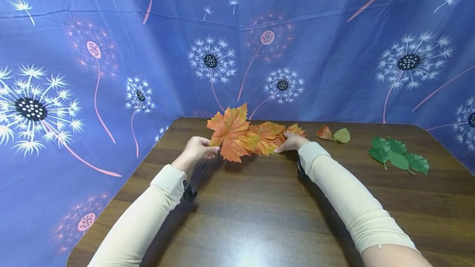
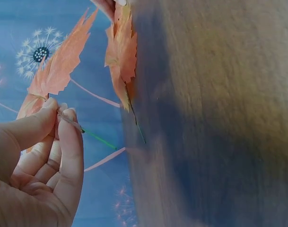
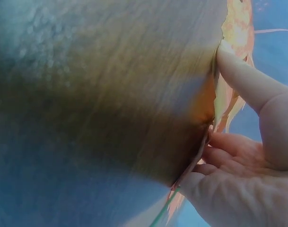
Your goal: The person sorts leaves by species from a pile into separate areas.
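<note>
An orange maple leaf is raised at the far side of the table, its thin stem pinched between the thumb and fingers of my left hand. Close to its right lie more orange-yellow maple leaves, overlapping so that their number is hard to tell. My right hand holds these at their right end, thumb on the near edge and fingers partly hidden behind. In the right wrist view, the thumb and fingers of that hand grip the leaf edges, with a green stem below.
To the right on the brown wooden table lie a small reddish leaf and a yellow-green leaf. Farther right is a group of dark green leaves. A blue dandelion-print cloth hangs behind the table's far edge.
</note>
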### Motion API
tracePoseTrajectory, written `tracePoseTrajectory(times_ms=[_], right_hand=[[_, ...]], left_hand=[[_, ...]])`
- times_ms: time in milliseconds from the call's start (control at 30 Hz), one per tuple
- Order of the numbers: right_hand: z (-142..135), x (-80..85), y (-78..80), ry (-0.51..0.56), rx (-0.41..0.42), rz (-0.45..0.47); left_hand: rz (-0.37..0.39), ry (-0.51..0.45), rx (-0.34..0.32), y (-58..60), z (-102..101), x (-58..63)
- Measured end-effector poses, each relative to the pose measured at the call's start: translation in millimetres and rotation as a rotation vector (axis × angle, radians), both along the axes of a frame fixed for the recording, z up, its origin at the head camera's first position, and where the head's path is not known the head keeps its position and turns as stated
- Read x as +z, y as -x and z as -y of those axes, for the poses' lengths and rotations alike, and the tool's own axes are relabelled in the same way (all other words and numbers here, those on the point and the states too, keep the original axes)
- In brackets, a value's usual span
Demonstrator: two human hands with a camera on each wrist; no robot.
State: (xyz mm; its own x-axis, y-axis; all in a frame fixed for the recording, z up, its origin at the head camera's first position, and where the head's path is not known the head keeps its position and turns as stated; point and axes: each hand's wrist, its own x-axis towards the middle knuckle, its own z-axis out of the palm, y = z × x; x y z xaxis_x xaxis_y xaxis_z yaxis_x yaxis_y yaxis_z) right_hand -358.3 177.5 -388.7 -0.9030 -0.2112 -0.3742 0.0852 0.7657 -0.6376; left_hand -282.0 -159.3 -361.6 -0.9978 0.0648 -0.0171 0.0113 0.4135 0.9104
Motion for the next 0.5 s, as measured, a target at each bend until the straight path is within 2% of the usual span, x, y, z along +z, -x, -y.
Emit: tracePoseTrajectory(times_ms=[300, 500], right_hand=[[0, -2.7, -2.3, -0.008, -0.014, -0.013], [0, -1.3, -3.1, 0.004, -0.012, -0.014]], left_hand=[[0.044, -0.078, 0.048, 12.4, -7, -4.2], [0.057, -0.089, 0.068, 18.0, -9, -5.8]])
